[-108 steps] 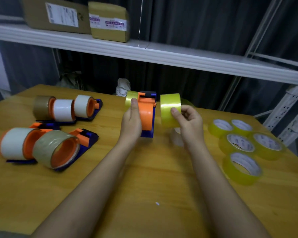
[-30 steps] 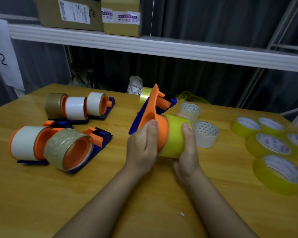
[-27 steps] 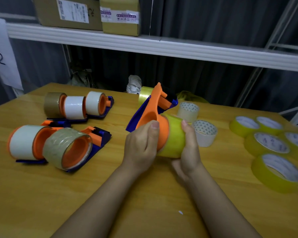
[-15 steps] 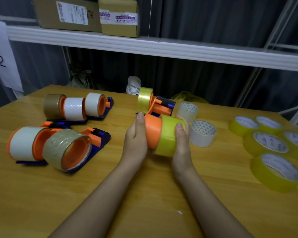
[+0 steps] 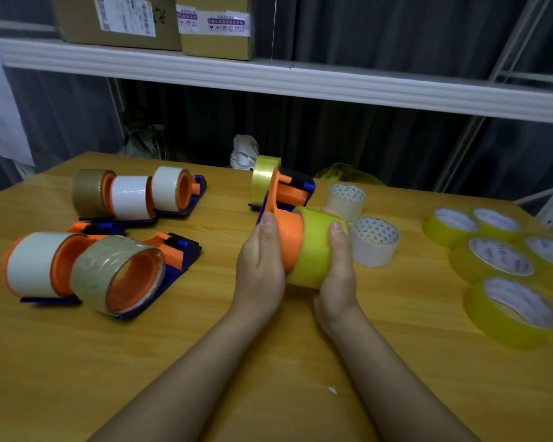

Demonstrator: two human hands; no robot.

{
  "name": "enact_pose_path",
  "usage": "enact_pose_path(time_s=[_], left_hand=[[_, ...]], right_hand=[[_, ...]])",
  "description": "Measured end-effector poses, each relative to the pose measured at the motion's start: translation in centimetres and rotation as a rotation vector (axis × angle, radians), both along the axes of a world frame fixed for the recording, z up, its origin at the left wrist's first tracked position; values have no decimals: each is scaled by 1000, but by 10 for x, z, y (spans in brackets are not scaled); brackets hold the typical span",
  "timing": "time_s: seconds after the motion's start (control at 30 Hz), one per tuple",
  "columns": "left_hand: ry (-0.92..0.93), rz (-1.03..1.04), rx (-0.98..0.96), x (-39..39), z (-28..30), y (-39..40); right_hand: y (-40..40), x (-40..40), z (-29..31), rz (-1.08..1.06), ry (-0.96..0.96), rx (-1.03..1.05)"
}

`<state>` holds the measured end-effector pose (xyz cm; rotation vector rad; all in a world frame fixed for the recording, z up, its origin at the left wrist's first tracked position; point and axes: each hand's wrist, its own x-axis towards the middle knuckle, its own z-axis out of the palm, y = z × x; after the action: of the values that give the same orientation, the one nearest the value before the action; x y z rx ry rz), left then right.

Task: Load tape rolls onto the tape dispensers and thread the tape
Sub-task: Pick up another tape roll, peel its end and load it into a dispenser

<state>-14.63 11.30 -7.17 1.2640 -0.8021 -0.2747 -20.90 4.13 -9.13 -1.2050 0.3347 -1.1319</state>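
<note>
Wooden desk lies under our forearms, and just beyond them we hold an orange and blue tape dispenser above it. Our left hand wraps the left side of the dispenser's orange hub, thumb up along its edge. Our right hand curls round a yellow tape roll that sits partly on that hub, its near rim at the hub's outer end. A second yellow roll sits on the far left side of the same dispenser.

To the near left, we see a dispenser lying on the desk, carrying a white roll and a brownish clear roll. Farther left lies another dispenser with a brown roll and two white ones.

Just right of our right hand stand two pale rolls, the nearer one almost touching our fingers. Well to the right, five loose yellow rolls lie flat in a cluster.

Beyond the desk we see dark curtains and a white shelf, with two cardboard boxes on it at the upper left.
</note>
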Motion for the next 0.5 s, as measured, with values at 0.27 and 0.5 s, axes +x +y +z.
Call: enact_pose_path(time_s=[0.27, 0.5], left_hand=[[-420, 21, 35, 0, -1, 2], [-227, -88, 87, 5, -9, -2]], right_hand=[[-6, -4, -2, 156, -30, 247], [-2, -2, 4, -17, 35, 42]])
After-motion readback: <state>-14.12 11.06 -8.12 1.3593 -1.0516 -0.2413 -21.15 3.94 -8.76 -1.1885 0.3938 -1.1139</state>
